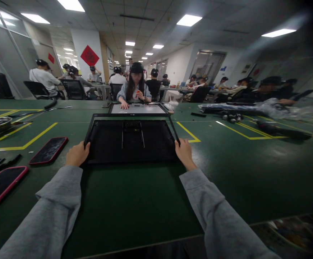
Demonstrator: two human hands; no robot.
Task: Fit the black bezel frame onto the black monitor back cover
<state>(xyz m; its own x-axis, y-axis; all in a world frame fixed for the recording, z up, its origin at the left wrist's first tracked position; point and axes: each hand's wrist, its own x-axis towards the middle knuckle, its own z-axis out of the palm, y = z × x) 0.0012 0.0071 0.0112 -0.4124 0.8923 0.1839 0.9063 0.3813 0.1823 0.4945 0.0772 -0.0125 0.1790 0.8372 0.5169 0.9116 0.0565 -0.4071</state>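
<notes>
My left hand (78,154) is closed around the left side of a thin black monitor bezel (110,115). My right hand (184,154) grips the same bezel by its right side. The bezel is tilted, its far edge raised, and its near edge cannot be made out against the dark part below. Beneath it a black monitor back cover (107,144) lies on the green table, inner side up, with a bracket (133,126) and two thin metal rods near its middle. Whether bezel and cover touch is unclear.
Two phones with red edges, one farther (48,151) and one nearer (4,189), lie to the left. Across the table (145,201) a person (136,86) rests one hand on a grey panel (145,109). A dark tool (282,130) and plastic wrap (288,109) are at right.
</notes>
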